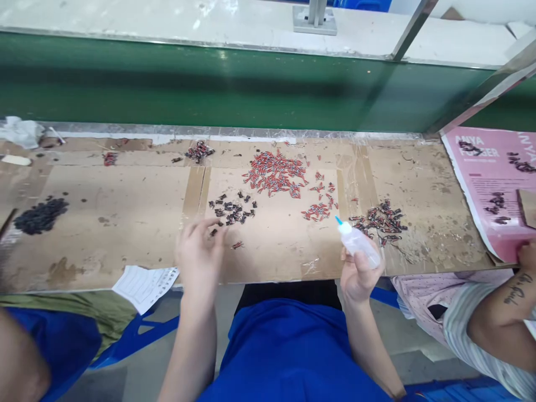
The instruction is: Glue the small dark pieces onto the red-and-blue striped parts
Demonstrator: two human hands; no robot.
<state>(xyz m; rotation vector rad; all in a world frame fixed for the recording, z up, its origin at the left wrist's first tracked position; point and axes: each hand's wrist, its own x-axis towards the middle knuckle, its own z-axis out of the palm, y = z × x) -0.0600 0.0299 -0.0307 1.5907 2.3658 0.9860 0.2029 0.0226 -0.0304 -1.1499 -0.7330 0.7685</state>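
My right hand [358, 273] is wrapped round a translucent squeeze bottle [360, 245] with a blue nozzle, tilted up and to the left over the cardboard. My left hand [200, 248], slightly blurred, reaches over the table with thumb and index finger apart. A small black part [213, 232] shows in the gap between those fingers; whether they touch it I cannot tell. Just beyond lies a loose group of small black parts [232, 211]. One red-and-black piece [237, 245] lies alone right of my left hand. Farther back is a pile of small red parts [276, 172].
Dark red-and-black pieces [383, 218] lie beyond the bottle. Black parts [41, 215] are heaped at far left. A paper slip [144, 285] overhangs the front edge. A green panel [209, 84] bounds the back. Another person's arm [506, 307] rests by a pink sheet [481, 184].
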